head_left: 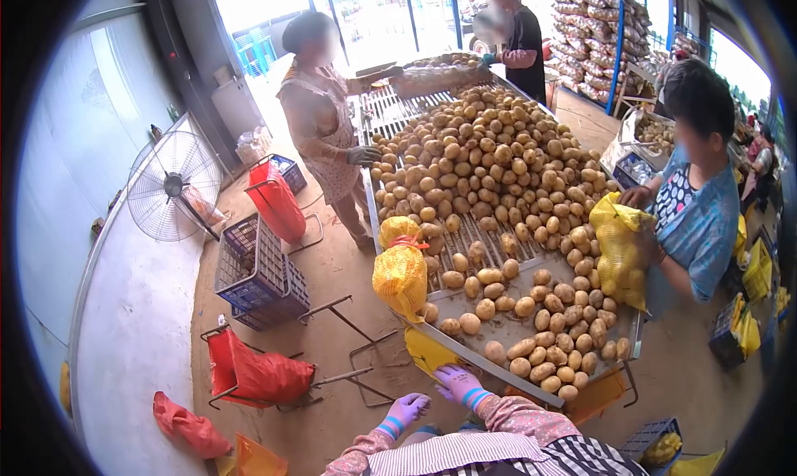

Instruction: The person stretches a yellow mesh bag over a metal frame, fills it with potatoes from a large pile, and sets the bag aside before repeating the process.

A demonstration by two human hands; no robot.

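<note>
My right hand (458, 382), in a purple glove, is at the lower edge of an empty-looking yellow mesh bag (426, 351), its fingers closed on the material. That bag hangs at the near left corner of the sorting table. Lower and to the left, my left hand (405, 412) is in front of my body, its gloved fingers curled together with nothing visible in them. A filled yellow mesh bag (402, 281), tied with a red string, rests on the table's left edge. Loose potatoes (558, 343) lie on the table's near end, closest to my right hand.
A large potato heap (490, 156) covers the slatted table. To the right, a person holds a yellow mesh bag (621, 248); two people stand farther back. Crates (257, 264), red bags on metal stands (257, 368) and a fan (173, 185) are on the left.
</note>
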